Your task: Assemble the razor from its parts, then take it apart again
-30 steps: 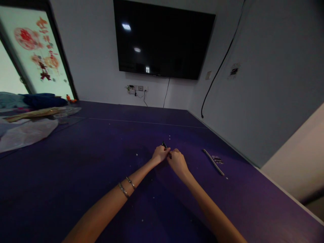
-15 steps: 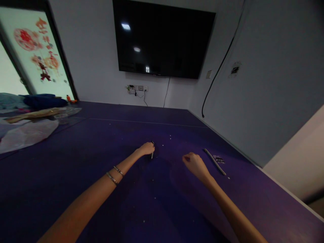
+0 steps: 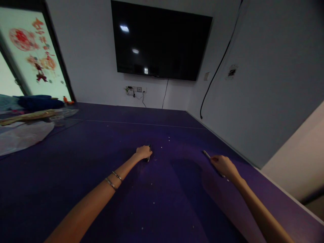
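Observation:
My left hand (image 3: 144,152) is closed on a small narrow object (image 3: 150,147), dark at its upper end with a pale lower part. Most of it is hidden by the fingers, and its kind cannot be made out. It stays low at the purple tabletop (image 3: 121,195). To the right, a long thin grey strip (image 3: 206,154) lies slantwise on the table. My right hand (image 3: 224,165) is over its middle with the fingers closed round it, so only the two ends show.
Small white bits (image 3: 161,147) are scattered over the table. A clear plastic bag (image 3: 27,135), a long tan item (image 3: 27,117) and dark blue cloth (image 3: 39,102) lie at the left. A black cable (image 3: 217,70) hangs down the right wall. A television (image 3: 162,40) hangs ahead.
My right hand has moved right, from the table's middle onto the grey strip, and now covers the small printed patch beside it. My left hand keeps its object, which looks tilted more.

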`<state>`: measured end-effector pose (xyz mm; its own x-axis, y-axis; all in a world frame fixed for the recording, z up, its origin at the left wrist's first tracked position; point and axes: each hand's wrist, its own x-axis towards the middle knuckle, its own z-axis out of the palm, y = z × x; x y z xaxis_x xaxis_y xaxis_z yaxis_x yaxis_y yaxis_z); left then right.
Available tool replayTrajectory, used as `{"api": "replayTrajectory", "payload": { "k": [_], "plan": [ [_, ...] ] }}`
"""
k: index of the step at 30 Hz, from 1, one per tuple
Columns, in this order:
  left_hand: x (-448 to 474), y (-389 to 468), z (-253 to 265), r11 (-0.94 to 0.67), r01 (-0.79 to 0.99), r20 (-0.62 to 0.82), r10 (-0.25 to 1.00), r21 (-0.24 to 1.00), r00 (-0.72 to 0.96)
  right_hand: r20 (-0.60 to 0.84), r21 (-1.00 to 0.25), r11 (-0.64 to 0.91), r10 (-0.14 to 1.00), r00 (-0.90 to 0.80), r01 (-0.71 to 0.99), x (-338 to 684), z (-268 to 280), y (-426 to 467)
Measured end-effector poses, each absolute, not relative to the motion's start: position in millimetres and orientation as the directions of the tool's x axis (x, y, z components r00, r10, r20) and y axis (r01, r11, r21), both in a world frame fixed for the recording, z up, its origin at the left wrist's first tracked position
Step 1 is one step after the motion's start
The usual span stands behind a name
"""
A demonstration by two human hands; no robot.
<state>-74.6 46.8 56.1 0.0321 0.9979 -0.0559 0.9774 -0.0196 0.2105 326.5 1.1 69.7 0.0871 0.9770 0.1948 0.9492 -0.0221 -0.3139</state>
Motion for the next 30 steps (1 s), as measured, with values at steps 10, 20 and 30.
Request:
{"api": "replayTrajectory", "payload": {
  "k": [10,20,30],
  "plan": [
    [-81,30,45,0.065,0.967,-0.006,0.998,0.246,-0.065,0.018,-0.115,-0.083,0.996,0.085,0.99,351,57,20],
    [-77,23,46,0.068,0.976,0.051,0.995,0.207,-0.08,-0.012,-0.081,-0.093,0.996,0.092,0.992,356,41,30],
    [-75,22,41,0.039,0.984,0.08,0.995,0.175,-0.054,-0.021,-0.083,0.065,0.998,-0.067,0.994,365,28,42]
  ]
}}
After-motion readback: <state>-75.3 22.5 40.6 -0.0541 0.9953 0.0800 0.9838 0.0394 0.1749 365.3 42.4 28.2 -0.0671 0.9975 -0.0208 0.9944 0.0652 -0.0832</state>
